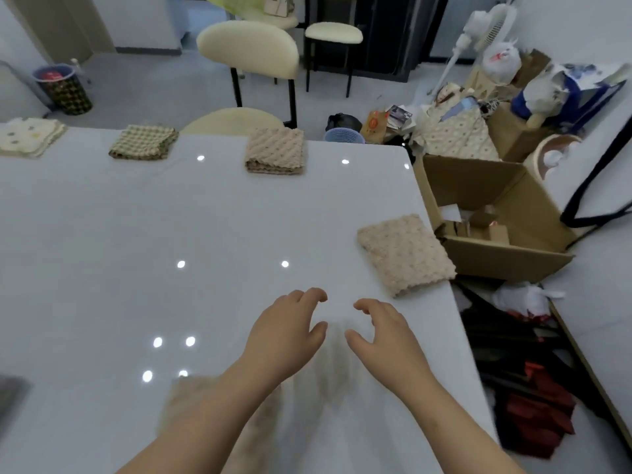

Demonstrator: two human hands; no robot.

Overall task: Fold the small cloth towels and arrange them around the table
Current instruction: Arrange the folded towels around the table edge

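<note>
Folded small towels lie around a glossy white table [136,234]: a beige one [405,253] at the right edge, a beige one [275,150] at the far edge, a green checked one [143,142] to its left, and a cream one [29,135] at the far left. A blurred beige towel [186,401] lies near the front edge under my left forearm. My left hand [285,331] and my right hand [379,331] hover side by side over the bare tabletop, fingers loosely curled, holding nothing, just short of the right-edge towel.
A cream chair [249,49] stands behind the table's far edge, another [333,32] farther back. An open cardboard box [496,217] and piled bags and clutter crowd the floor right of the table. A patterned bin [65,87] stands at the far left.
</note>
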